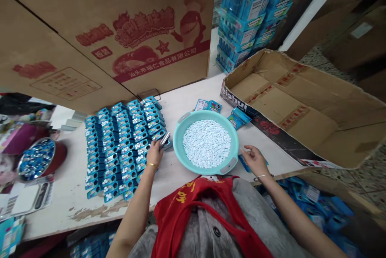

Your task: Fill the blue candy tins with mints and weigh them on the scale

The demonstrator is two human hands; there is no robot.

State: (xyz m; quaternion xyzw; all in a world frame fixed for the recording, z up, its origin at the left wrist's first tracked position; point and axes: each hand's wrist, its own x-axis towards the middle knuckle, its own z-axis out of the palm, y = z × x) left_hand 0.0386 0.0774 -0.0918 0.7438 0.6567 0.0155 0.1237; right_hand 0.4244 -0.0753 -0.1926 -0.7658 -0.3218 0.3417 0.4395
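A teal basin (183, 137) full of small white tablets (206, 143) sits on the white table in front of me. To its left lie several rows of small blue tins (120, 145), opened and holding tablets. My left hand (155, 154) is closed on a small silver-lidded tin at the right edge of those rows. My right hand (255, 160) rests right of the basin, fingers curled on a blue tin against the table.
An open cardboard box (304, 105) lies at the right. A large printed carton (105, 29) stands behind the rows. Stacked blue packs (250, 13) are at the back. A metal bowl of blue pieces (36, 161) and a scale (27, 199) sit at far left.
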